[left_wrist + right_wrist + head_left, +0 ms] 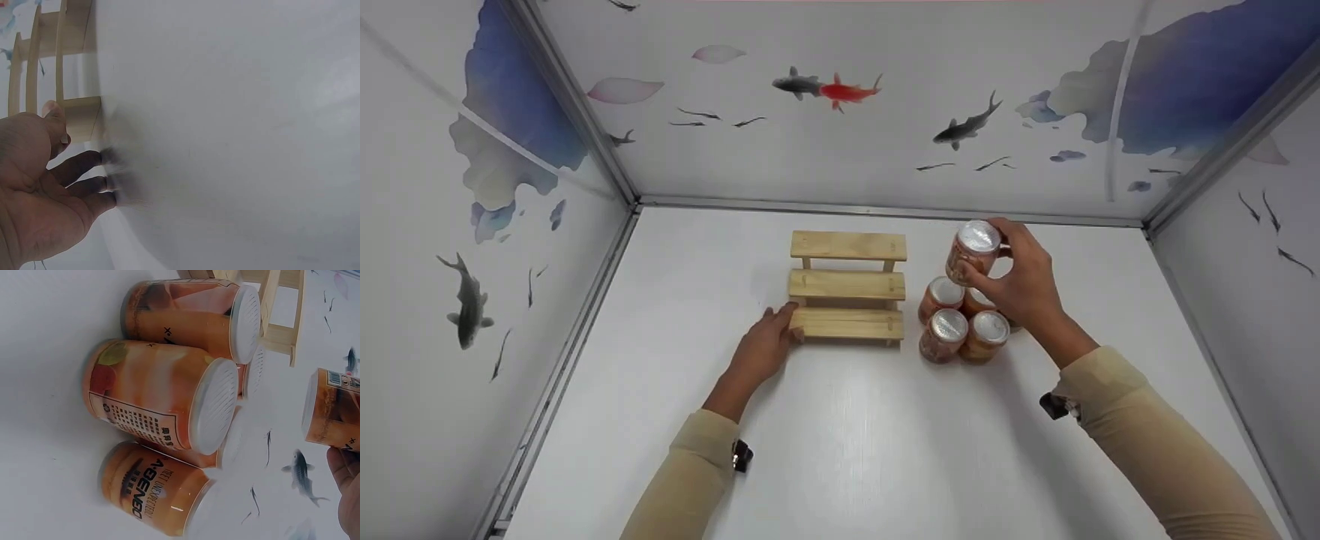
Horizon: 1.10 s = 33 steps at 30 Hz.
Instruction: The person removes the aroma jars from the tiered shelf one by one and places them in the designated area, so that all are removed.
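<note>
A stepped wooden rack [847, 286] is set on the table [840, 450], toward the back wall [855, 135]. Just right of the rack, a cluster of cans [964, 324] is stood upright on the table. One can [973, 252] is held above that cluster by the right hand [1024, 281]. The rack's lowest step is touched at its left end by the left hand [765, 346].
</note>
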Each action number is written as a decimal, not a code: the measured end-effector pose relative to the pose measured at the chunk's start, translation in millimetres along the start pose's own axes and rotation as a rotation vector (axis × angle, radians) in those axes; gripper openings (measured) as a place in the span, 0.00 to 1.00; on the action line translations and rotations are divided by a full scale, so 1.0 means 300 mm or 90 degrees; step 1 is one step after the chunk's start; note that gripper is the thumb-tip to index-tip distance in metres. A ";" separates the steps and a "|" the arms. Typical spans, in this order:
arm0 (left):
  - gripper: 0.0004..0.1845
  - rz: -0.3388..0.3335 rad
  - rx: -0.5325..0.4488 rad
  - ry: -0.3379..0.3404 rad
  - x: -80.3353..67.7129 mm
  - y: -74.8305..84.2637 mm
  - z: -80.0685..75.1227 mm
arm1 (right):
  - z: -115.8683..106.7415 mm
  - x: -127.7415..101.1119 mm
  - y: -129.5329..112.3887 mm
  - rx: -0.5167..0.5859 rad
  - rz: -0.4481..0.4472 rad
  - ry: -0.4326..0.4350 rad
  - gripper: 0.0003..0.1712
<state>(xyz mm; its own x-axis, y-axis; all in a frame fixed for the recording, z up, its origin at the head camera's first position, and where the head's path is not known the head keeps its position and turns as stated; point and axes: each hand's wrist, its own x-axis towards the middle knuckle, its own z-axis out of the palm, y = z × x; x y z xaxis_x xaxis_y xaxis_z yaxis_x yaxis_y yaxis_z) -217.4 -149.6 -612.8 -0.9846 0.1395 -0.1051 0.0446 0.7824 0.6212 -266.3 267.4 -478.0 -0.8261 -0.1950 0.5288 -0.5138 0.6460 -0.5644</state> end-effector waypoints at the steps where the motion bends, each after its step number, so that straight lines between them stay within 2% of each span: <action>1: 0.31 0.006 -0.001 0.005 0.006 -0.012 0.008 | -0.005 -0.004 0.003 0.000 -0.002 0.003 0.42; 4: 0.30 0.015 0.012 0.014 0.029 -0.050 0.035 | -0.016 -0.019 0.016 -0.007 0.000 0.009 0.43; 9: 0.29 0.013 0.012 0.007 0.010 -0.012 0.004 | -0.038 -0.040 0.031 -0.018 0.011 0.014 0.44; 11: 0.30 0.004 -0.007 0.001 -0.007 0.012 -0.015 | -0.045 -0.048 0.036 -0.019 0.015 0.017 0.44; 13: 0.32 0.004 -0.009 0.001 -0.006 0.010 -0.014 | -0.052 -0.056 0.041 -0.020 0.019 0.019 0.44; 15: 0.34 0.012 0.005 0.014 0.016 -0.027 0.015 | -0.059 -0.065 0.045 -0.021 0.023 0.022 0.44; 20: 0.35 0.003 0.007 0.013 0.037 -0.058 0.044 | -0.074 -0.090 0.054 -0.020 0.033 0.031 0.43; 23: 0.35 -0.010 -0.017 0.002 0.015 -0.021 0.016 | -0.084 -0.103 0.059 -0.018 0.033 0.035 0.43; 26: 0.35 -0.003 -0.019 0.002 0.009 -0.014 0.008 | -0.094 -0.114 0.064 -0.015 0.029 0.042 0.43; 31: 0.41 0.030 -0.013 0.018 0.028 -0.059 0.037 | -0.111 -0.134 0.070 -0.018 0.027 0.051 0.43; 33: 0.42 0.027 -0.027 0.011 0.021 -0.047 0.026 | -0.118 -0.144 0.073 -0.021 0.029 0.053 0.43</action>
<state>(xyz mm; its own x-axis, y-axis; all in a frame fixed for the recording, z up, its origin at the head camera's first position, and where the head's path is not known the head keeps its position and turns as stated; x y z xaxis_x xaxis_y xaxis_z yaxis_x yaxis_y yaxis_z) -222.8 -155.1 -628.3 -0.9847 0.1615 -0.0655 0.0791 0.7493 0.6575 -233.8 316.0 -490.7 -0.8255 -0.1043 0.5546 -0.4674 0.6772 -0.5683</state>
